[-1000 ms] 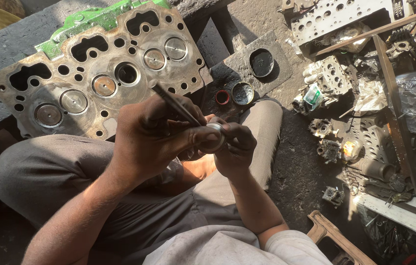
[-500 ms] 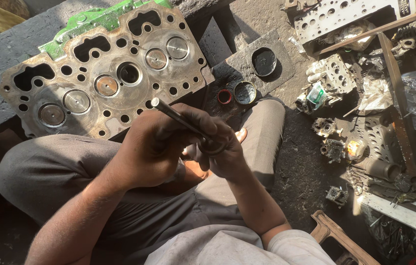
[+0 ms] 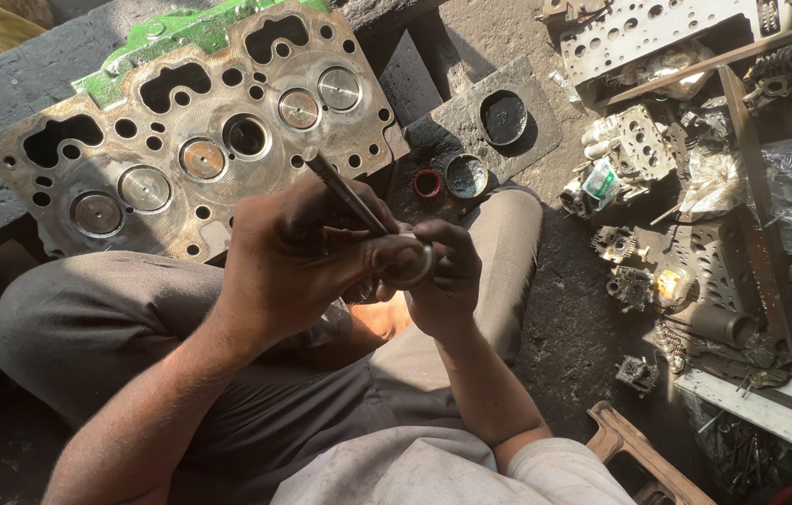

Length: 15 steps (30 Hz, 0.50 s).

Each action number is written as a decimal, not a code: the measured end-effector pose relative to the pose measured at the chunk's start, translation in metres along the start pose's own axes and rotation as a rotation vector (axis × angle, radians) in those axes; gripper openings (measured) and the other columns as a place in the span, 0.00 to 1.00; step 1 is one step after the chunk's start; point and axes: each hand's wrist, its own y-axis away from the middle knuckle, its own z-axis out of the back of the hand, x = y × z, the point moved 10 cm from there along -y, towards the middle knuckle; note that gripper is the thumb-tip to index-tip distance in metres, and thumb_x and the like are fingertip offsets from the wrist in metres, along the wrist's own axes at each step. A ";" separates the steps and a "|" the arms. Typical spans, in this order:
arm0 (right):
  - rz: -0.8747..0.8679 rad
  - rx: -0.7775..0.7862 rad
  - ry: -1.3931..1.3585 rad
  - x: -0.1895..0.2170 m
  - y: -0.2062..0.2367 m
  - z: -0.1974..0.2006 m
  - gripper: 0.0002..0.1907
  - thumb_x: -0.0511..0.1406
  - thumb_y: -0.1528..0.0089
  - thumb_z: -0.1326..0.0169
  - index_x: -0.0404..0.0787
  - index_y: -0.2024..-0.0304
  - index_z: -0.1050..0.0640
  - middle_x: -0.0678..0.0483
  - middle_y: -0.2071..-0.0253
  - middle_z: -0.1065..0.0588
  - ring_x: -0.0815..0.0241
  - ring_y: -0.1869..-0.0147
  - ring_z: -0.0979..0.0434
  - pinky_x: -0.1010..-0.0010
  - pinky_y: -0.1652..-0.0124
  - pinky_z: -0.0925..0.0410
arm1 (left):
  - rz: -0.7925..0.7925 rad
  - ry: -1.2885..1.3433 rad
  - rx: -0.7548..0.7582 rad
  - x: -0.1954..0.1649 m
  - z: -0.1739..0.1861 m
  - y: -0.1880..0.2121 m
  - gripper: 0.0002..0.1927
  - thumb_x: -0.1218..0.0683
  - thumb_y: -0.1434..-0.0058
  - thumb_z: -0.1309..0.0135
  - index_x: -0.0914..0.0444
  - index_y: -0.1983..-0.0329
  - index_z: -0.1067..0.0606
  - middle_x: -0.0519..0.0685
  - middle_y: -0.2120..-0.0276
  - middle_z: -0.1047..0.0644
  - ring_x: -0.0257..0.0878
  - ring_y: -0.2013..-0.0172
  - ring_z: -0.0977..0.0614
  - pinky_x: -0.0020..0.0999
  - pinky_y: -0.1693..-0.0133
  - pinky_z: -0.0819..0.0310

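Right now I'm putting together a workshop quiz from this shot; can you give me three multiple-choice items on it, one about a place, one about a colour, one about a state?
1. Where does the cylinder head lie relative to the hands?
A. Behind the person
B. Beyond the knees, ahead and to the left
C. On the lap

2. What colour is the small ring on the dark slab?
A. Red
B. Blue
C. White

3. How is the engine valve held?
A. Lying loose on the ground
B. Seated in the cylinder head
C. Stem gripped by the left hand, disc end at the right hand

Answers: 1 B, it leans ahead past the trouser legs. 2 A, the ring shows red beside a round tin. 3 C, the stem juts up from the left fingers and the disc sits against the right.
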 end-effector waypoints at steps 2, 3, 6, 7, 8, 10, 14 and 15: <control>-0.095 -0.001 -0.067 -0.004 -0.001 -0.003 0.17 0.28 0.30 0.45 0.35 0.39 0.30 0.44 0.59 0.21 0.58 0.64 0.17 0.72 0.66 0.24 | 0.039 0.003 0.078 0.004 -0.005 0.001 0.07 0.60 0.35 0.37 0.65 0.55 0.21 0.47 0.66 0.16 0.31 0.66 0.12 0.23 0.66 0.16; -0.134 0.015 -0.037 -0.005 0.000 -0.005 0.17 0.27 0.30 0.44 0.34 0.40 0.29 0.45 0.59 0.22 0.59 0.64 0.18 0.72 0.66 0.26 | 0.062 0.006 0.118 0.006 -0.008 0.002 0.06 0.60 0.34 0.38 0.64 0.55 0.21 0.47 0.67 0.15 0.30 0.67 0.12 0.22 0.67 0.15; -0.236 0.053 0.076 -0.015 -0.003 -0.006 0.18 0.27 0.31 0.44 0.32 0.39 0.27 0.49 0.63 0.23 0.62 0.66 0.22 0.72 0.66 0.29 | 0.074 0.071 0.169 0.008 -0.009 0.004 0.09 0.65 0.33 0.49 0.65 0.52 0.22 0.50 0.59 0.15 0.34 0.59 0.11 0.27 0.56 0.16; -0.262 0.057 0.136 -0.021 -0.005 -0.004 0.19 0.28 0.30 0.44 0.33 0.37 0.28 0.49 0.66 0.23 0.62 0.66 0.23 0.70 0.65 0.29 | 0.032 0.093 0.126 0.006 -0.003 0.003 0.09 0.66 0.31 0.48 0.66 0.51 0.23 0.52 0.58 0.16 0.36 0.57 0.12 0.28 0.53 0.16; -0.289 0.064 0.196 -0.028 -0.006 -0.001 0.21 0.28 0.30 0.45 0.34 0.35 0.28 0.50 0.68 0.24 0.61 0.66 0.23 0.68 0.64 0.30 | -0.011 0.117 0.082 0.004 0.003 0.001 0.08 0.66 0.29 0.48 0.67 0.50 0.23 0.53 0.56 0.17 0.38 0.54 0.13 0.30 0.49 0.15; -0.153 0.147 1.002 -0.042 -0.018 0.002 0.07 0.32 0.32 0.43 0.37 0.53 0.26 0.46 0.67 0.22 0.50 0.61 0.22 0.58 0.59 0.29 | 0.029 0.187 -0.053 0.012 0.024 -0.001 0.08 0.67 0.28 0.47 0.67 0.48 0.24 0.54 0.54 0.17 0.41 0.51 0.13 0.34 0.46 0.16; 0.072 0.296 1.429 -0.092 -0.007 -0.008 0.22 0.40 0.34 0.46 0.26 0.46 0.24 0.34 0.58 0.23 0.36 0.54 0.26 0.50 0.57 0.31 | 0.147 0.334 -0.304 0.037 0.069 -0.001 0.10 0.67 0.28 0.45 0.67 0.46 0.25 0.54 0.53 0.17 0.44 0.49 0.13 0.41 0.45 0.17; 0.131 0.347 1.546 -0.112 -0.001 -0.012 0.19 0.41 0.37 0.46 0.30 0.54 0.22 0.34 0.59 0.23 0.35 0.55 0.26 0.47 0.58 0.31 | 0.128 0.367 -0.340 0.038 0.075 0.000 0.10 0.68 0.27 0.44 0.68 0.45 0.26 0.55 0.53 0.17 0.45 0.49 0.13 0.42 0.44 0.17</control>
